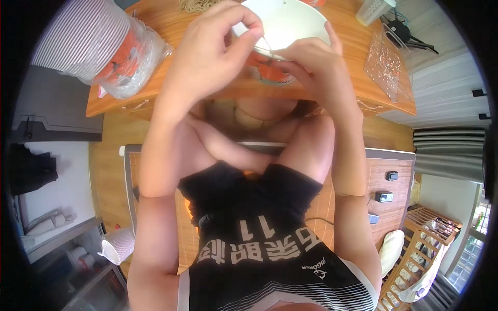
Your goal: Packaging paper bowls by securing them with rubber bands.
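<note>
A paper bucket (pixel 284 23), white inside with orange print outside, tilts toward me at the front of the wooden table. My left hand (pixel 215 49) is closed at the bucket's near left rim, thumb and forefinger pinching a thin pale string (pixel 267 42). That string runs down to the near rim. My right hand (pixel 316 62) grips the rim at the right, its thumb and forefinger pressed together where the string meets the edge. One finger of it stretches along the bucket's side. Fingers hide part of the rim, so any knot or hole there cannot be made out.
Nested paper buckets (pixel 85 39) in clear plastic wrap lie at the table's left. Behind my left hand is a bundle of tan string (pixel 198 5). On the right are a clear perforated panel (pixel 389 67), a plastic cup (pixel 374 11) and a black device (pixel 398 28).
</note>
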The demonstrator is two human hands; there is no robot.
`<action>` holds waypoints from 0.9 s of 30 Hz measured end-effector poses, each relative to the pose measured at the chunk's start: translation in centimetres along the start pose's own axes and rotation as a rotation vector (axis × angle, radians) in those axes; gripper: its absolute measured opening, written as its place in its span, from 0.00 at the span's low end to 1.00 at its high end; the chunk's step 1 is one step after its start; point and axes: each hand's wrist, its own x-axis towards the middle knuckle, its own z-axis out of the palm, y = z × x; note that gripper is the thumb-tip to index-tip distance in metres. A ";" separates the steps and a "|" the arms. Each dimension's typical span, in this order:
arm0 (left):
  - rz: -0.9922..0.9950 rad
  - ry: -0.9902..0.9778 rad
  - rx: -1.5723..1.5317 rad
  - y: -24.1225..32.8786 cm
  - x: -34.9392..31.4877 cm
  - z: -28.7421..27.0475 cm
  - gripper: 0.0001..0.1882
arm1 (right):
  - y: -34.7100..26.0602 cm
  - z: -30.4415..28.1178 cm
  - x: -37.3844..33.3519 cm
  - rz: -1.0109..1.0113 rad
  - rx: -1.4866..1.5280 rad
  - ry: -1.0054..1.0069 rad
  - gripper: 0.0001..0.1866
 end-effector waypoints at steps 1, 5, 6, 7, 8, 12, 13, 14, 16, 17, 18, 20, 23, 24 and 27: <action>0.124 0.007 0.040 -1.6 0.4 -0.1 0.06 | 0.2 -0.2 0.0 -0.001 -0.002 0.010 0.10; 0.191 -0.223 0.279 -3.1 1.8 -3.3 0.14 | 2.8 -2.6 -0.6 -0.019 0.062 -0.074 0.11; 0.202 -0.222 0.283 -3.1 2.2 -4.5 0.14 | 3.6 -3.3 -0.7 -0.034 0.045 -0.107 0.12; 0.127 -0.342 0.229 -3.0 2.8 -5.5 0.15 | 4.9 -4.0 -0.9 -0.031 0.036 -0.099 0.12; 0.055 -0.460 0.175 -2.9 3.3 -6.3 0.15 | 6.4 -4.8 -1.0 -0.053 0.010 -0.104 0.14; 0.043 -0.350 -0.176 -5.1 4.8 -6.9 0.13 | 9.0 -6.1 -0.5 -0.077 -0.171 0.167 0.18; -0.017 -0.279 -0.246 -4.6 4.8 -6.2 0.10 | 9.0 -6.1 -0.4 -0.015 -0.231 0.369 0.19; -0.009 -0.270 -0.243 -4.6 4.7 -5.6 0.10 | 6.4 -5.6 -0.8 0.082 -0.237 0.547 0.22; -0.063 -0.123 -0.344 -4.6 4.6 -4.1 0.12 | 3.4 -3.4 -2.1 -0.115 -0.078 0.718 0.21; -0.130 -0.131 -0.384 -4.6 4.6 -3.8 0.12 | 1.3 -2.7 -2.2 -0.174 -0.054 0.565 0.20; -0.124 -0.127 -0.379 -4.6 4.8 -3.4 0.12 | -0.6 -1.8 -1.9 -0.228 -0.030 0.412 0.19; -0.153 -0.066 -0.809 -5.0 5.2 -3.0 0.13 | -3.6 1.6 0.8 -0.134 -0.153 0.527 0.15; -0.105 -0.107 -1.258 -6.8 6.2 -4.3 0.13 | -1.2 3.3 2.0 -0.074 -0.221 0.281 0.14; -0.101 -0.120 -1.290 -7.4 5.9 -4.9 0.13 | -0.8 2.6 1.7 -0.053 -0.151 0.230 0.14; -0.168 -0.080 -1.403 -8.7 4.3 -4.9 0.12 | 2.8 1.3 0.3 -0.025 -0.314 0.115 0.12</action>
